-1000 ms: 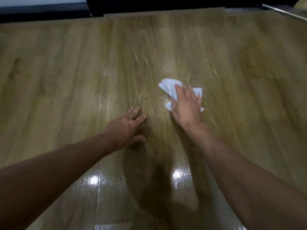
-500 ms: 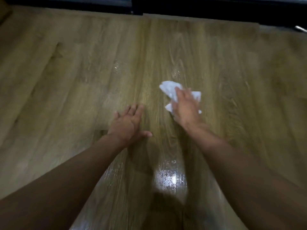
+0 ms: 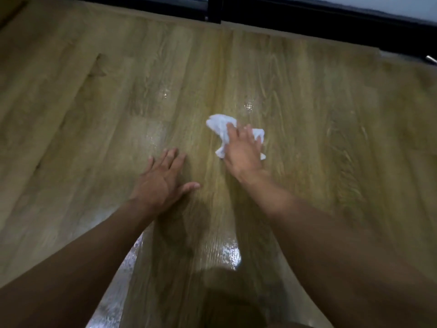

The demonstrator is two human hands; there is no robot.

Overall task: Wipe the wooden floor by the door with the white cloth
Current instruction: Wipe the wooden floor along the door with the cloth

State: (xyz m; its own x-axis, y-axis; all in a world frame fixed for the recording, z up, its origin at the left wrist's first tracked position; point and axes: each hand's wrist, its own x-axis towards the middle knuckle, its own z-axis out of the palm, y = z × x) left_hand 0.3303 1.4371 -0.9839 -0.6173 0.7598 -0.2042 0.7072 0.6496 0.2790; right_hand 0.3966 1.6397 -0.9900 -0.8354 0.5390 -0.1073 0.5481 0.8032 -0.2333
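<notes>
Looking at the fingers [image 3: 246, 136] of the right hand [image 3: 243, 155], how do they lie? (A)

Straight and a little spread, flat on the crumpled white cloth [image 3: 218, 125]. They press it to the light brown wooden plank floor [image 3: 331, 150]. The cloth is under this palm, well apart from the black door frame [image 3: 307, 22] at the top. (B)

And the left hand [image 3: 158, 183]? (A)

Its fingers [image 3: 171, 157] are spread on the bare floor, thumb out to the side, holding nothing. I think it carries the body weight. (B)

What has changed in the last second? (A)

Little at the cloth. It sat just right of a small wet glint [image 3: 248, 106]; now it sits below it and slightly left, so the stroke seems short and sideways. The left fingers were close together and now fan out. The head has turned left. I judge the wiping is in its middle: the shiny, perhaps wet, patch [image 3: 230, 255] near the person is not yet reached. (B)

What can you not see? (A)

The hand covers the middle of the cloth, so I cannot tell how it is folded. Motion blurs the whole picture. The door is cut off above, and I cannot identify the thin metal thing [image 3: 430, 59] at the right edge. (B)
</notes>
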